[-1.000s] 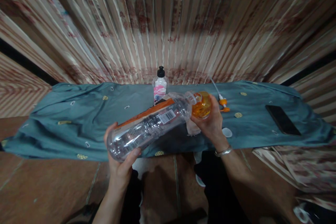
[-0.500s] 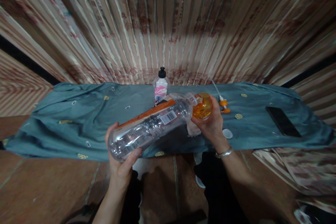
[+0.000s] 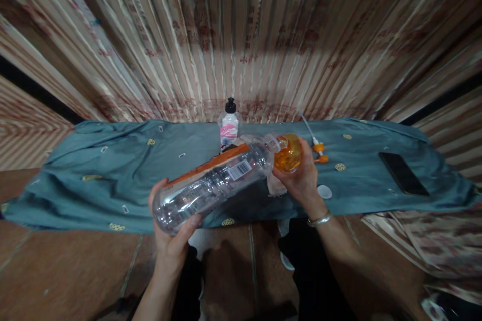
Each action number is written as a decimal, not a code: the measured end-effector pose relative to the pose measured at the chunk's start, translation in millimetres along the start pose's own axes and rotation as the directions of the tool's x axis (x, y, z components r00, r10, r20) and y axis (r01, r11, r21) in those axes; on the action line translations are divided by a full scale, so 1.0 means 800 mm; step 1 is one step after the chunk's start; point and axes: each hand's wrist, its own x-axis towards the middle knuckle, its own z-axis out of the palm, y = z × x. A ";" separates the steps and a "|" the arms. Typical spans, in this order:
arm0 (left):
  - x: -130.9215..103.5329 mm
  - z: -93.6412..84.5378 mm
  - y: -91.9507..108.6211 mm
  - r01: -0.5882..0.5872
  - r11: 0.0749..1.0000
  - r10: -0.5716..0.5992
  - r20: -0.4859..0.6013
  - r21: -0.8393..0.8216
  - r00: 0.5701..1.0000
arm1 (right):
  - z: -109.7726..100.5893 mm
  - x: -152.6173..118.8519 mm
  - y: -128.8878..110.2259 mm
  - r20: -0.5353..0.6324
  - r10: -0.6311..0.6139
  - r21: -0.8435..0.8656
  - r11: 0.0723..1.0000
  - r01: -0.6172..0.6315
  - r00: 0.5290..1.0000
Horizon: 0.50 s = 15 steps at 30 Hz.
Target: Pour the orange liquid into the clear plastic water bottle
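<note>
My left hand [image 3: 171, 238] is wrapped round the base of a large clear plastic bottle [image 3: 211, 185] with an orange label strip and a barcode. The bottle lies tilted, its base low on the left and its neck raised on the right. In my right hand [image 3: 301, 175] is a small clear bottle of orange liquid [image 3: 288, 153]. The necks of the two bottles meet mouth to mouth; whether liquid passes between them I cannot tell. Beyond them a bottle with a black cap and pink label [image 3: 229, 128] stands upright.
A teal patterned cloth [image 3: 109, 175] covers the table. An orange-and-white pump top [image 3: 319, 149] with a clear tube lies at the right, near a round white cap [image 3: 324, 191]. A black phone [image 3: 402, 173] rests farther right. Pleated curtains [image 3: 244, 35] hang behind.
Both hands keep their hold on the two bottles, which stay in nearly the same pose. The whole view has shifted slightly.
</note>
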 end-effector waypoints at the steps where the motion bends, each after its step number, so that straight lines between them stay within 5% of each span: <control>1: -0.002 0.003 0.002 -0.001 1.000 0.001 -0.005 0.004 1.000 | 0.000 0.000 0.000 0.005 0.002 -0.001 1.000 -0.002 1.000; 15: 0.002 -0.003 -0.001 -0.026 0.998 0.026 0.001 0.055 1.000 | 0.003 -0.001 0.001 -0.029 -0.024 -0.009 1.000 0.024 0.999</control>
